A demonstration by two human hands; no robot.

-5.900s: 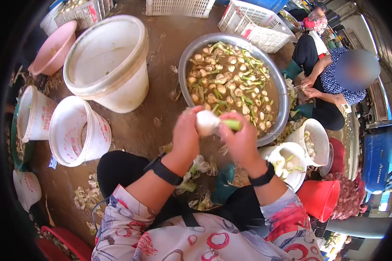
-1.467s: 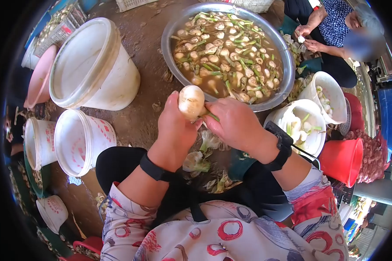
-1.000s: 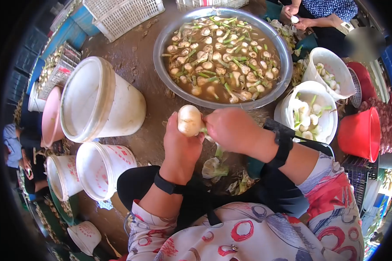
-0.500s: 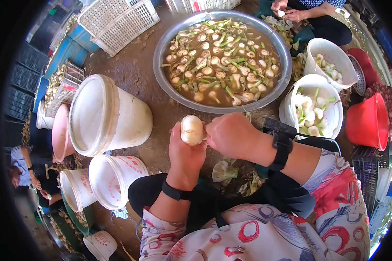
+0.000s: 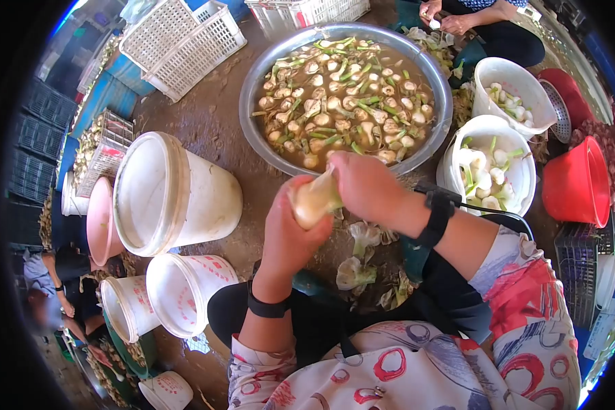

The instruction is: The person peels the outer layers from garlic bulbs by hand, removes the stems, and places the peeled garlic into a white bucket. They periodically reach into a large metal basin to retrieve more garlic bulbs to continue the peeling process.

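Observation:
Between my hands is a pale garlic bulb (image 5: 310,203), tilted, its stem end up toward the right. My left hand (image 5: 288,229) is wrapped round the bulb from the left and below. The fingers of my right hand (image 5: 370,190) are closed on the stem end. Just beyond my hands, a wide metal basin (image 5: 254,140) holds brownish water and many bulbs with green stems. Peeled skins (image 5: 354,273) lie on the ground below my hands. To the right, a white bucket (image 5: 451,176) contains whiter bulbs.
Left stand a large lidded white bucket (image 5: 208,198), two smaller white buckets (image 5: 201,270) (image 5: 135,301) and a pink basin (image 5: 101,222). White crates (image 5: 198,51) lie behind. A red bucket (image 5: 572,183) and another white bucket (image 5: 506,68) are right. Co-workers' hands (image 5: 451,24) (image 5: 67,307) show at upper right and left.
The bulb has tipped from upright to slanted. My right hand has moved up and closer to it, now gripping its stem end. More peeled skin shows on the ground.

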